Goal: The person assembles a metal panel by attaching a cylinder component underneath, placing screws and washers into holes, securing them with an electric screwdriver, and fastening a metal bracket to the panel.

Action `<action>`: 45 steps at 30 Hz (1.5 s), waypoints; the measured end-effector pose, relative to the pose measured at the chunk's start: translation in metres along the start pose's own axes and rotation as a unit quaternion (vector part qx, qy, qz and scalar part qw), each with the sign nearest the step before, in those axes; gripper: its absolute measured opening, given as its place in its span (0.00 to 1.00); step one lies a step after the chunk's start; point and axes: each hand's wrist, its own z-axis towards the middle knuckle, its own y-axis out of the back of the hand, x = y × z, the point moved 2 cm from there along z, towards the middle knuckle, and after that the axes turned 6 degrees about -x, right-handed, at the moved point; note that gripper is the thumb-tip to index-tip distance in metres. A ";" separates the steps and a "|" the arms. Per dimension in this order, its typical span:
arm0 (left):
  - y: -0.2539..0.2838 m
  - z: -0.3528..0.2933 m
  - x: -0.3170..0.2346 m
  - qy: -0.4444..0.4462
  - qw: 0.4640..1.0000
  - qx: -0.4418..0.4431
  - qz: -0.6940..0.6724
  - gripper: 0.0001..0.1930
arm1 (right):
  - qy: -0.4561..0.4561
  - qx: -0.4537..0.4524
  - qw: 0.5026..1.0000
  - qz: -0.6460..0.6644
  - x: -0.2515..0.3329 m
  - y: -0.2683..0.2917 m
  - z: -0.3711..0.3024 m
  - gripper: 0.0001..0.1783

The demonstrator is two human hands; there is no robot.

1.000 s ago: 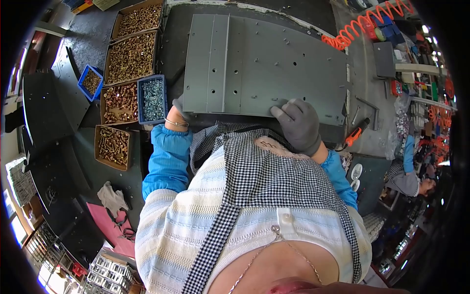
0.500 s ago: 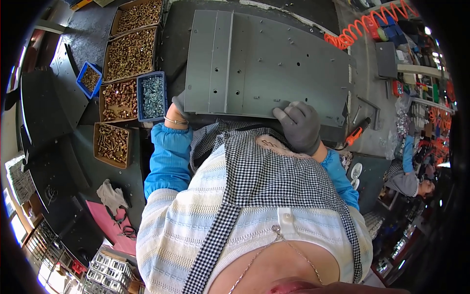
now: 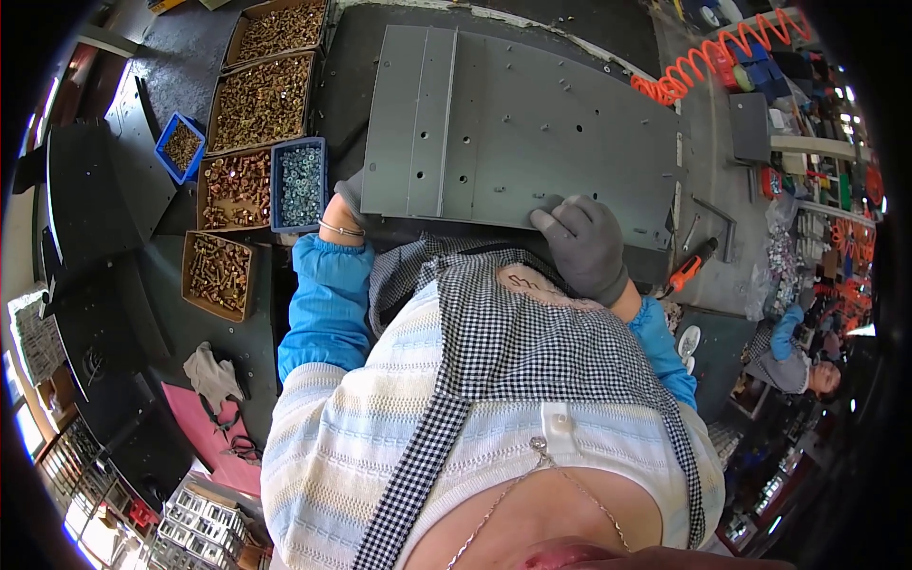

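Note:
A large grey metal panel (image 3: 532, 133) with holes, small studs and a raised seam lies before me on the bench. My right hand (image 3: 584, 247), in a grey glove, has its fingers curled on the panel's near edge, right of the middle. At the near left corner is my left hand (image 3: 349, 195), gloved too. Its fingers go out of sight behind the panel's left edge, so their grip is hidden. Just left of that hand stands a blue bin (image 3: 298, 185) of silvery nuts.
Left of the panel are cardboard boxes of brass-coloured bolts (image 3: 261, 103) and a small blue bin (image 3: 180, 149). An orange-handled screwdriver (image 3: 691, 268) lies to the right, below a coiled orange hose (image 3: 679, 81). Another person (image 3: 788, 366) is at far right.
The view has shifted slightly. Both my hands keep their places at the panel. At far right, the other person's blue-sleeved arm has changed position.

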 end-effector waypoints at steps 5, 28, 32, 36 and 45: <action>-0.002 -0.009 0.004 0.021 1.000 0.013 -0.006 0.23 | -0.007 0.010 1.000 0.005 0.006 0.000 -0.008 0.15; 0.026 0.009 -0.063 -0.156 0.960 -0.199 0.123 0.24 | 0.002 -0.010 1.000 0.003 0.017 0.017 0.000 0.14; 0.030 0.008 -0.082 -0.179 0.948 -0.222 0.144 0.24 | -0.015 -0.009 1.000 0.003 0.015 0.017 -0.003 0.13; 0.031 0.013 -0.084 -0.190 0.951 -0.194 0.150 0.24 | -0.039 -0.026 0.999 -0.005 0.014 0.018 0.002 0.13; -0.008 -0.024 -0.063 -0.195 0.960 -0.110 0.171 0.24 | -0.084 -0.069 0.994 -0.012 0.013 0.013 0.003 0.13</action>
